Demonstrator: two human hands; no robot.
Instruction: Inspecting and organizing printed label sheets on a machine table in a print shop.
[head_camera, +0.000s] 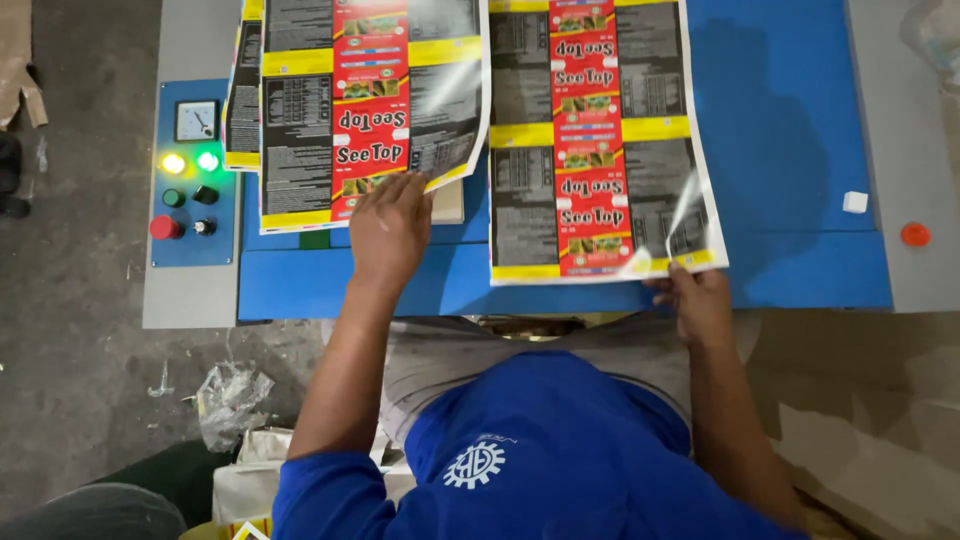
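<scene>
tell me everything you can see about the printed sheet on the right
The right sheet is a glossy, thin printed sheet, probably film or coated paper, with a red centre column of repeated label panels, yellow bands and grey-black text blocks at the sides. It lies nearly flat on the blue table, running off the top of the picture. Its near right corner curls up and catches glare. The right hand grips that lower edge near the corner. It does not touch the left sheet, which lies under the left hand.

Head camera looks down (close) on table (800, 270).
</scene>
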